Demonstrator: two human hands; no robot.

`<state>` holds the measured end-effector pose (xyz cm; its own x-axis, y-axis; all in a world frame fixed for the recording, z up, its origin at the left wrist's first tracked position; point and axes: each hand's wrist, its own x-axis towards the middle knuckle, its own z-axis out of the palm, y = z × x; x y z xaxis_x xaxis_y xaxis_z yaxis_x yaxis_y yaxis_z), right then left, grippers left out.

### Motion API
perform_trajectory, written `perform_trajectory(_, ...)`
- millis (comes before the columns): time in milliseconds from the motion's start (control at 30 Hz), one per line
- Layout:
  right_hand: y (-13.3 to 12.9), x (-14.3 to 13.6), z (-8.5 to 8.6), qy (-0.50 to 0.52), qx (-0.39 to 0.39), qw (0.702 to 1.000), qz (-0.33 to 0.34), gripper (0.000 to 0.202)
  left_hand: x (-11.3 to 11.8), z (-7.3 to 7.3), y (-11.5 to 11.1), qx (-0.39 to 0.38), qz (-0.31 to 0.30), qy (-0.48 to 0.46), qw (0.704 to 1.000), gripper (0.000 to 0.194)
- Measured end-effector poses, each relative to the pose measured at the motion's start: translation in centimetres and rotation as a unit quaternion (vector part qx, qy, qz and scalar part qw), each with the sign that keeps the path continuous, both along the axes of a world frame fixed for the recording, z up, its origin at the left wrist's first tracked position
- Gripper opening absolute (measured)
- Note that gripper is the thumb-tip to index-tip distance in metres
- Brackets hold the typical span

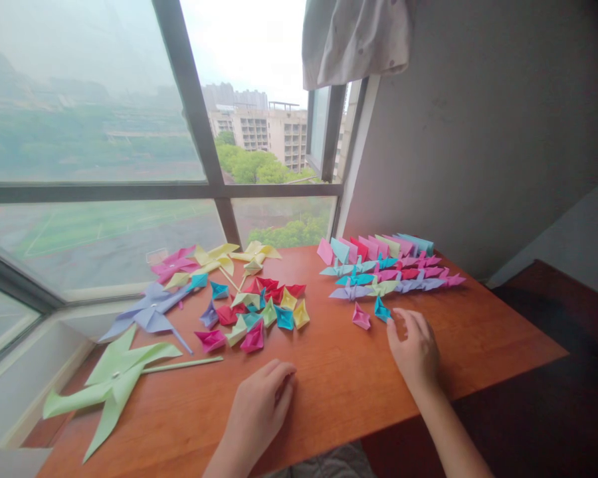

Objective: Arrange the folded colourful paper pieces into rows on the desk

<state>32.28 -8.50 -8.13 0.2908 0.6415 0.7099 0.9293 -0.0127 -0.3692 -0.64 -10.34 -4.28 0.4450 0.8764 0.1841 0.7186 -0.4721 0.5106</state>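
My right hand is beside a small blue paper boat, its thumb and fingers apart around the boat's right side; the thumb tip meets or nearly meets the boat. Just left of that boat sits a pink paper boat. My left hand rests near the table's front with its fingers curled inward, and whether anything is inside them is hidden. The closest item to it is a magenta boat, part of a loose cluster of colourful paper boats.
Rows of paper cranes and folded paper pieces stand at the back right of the brown table. Several pinwheels, among them a green one and a purple one, lie on the left, beside the window.
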Motion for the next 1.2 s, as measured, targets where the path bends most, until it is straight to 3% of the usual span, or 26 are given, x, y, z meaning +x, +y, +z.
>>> perform_trajectory(100, 0.29, 0.54, -0.42, 0.006, -0.028, 0.999, -0.015, 0.027, 0.01, 0.07, 0.05, 0.001, 0.000, 0.000, 1.000, 0.018)
perform_trajectory(367, 0.26, 0.58, -0.59, 0.010, -0.081, 0.997, 0.003, 0.014, -0.01, -0.13, 0.07, 0.003, -0.003, 0.012, 1.000, 0.017)
perform_trajectory(1200, -0.01, 0.21, -0.31, -0.019, -0.073, 0.997, 0.017, 0.020, 0.08, 0.12, 0.05, 0.025, -0.003, 0.015, 1.000, 0.019)
